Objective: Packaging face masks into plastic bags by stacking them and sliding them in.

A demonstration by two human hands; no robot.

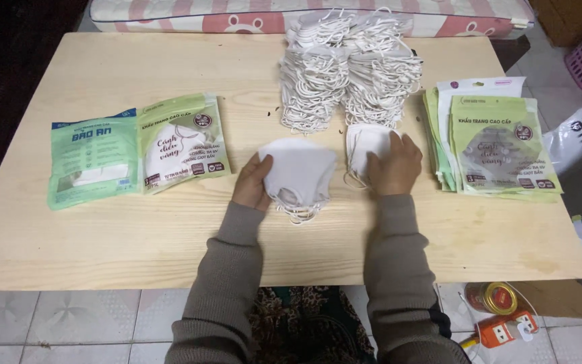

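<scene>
A small stack of white fabric face masks [299, 176] lay flat near the middle of the pale wooden desk [102, 249], folded into a rounded cup shape, thin white ear loops trailing from its near edge. The left hand [252, 183] gripped its left side, thumb over the top layer. Just to the right, a second white mask [365, 145] lay flat with its loops spilling toward the first; the right hand [395, 164] rested palm-down across it, covering its right half. The two masks sat close together but apart.
</scene>
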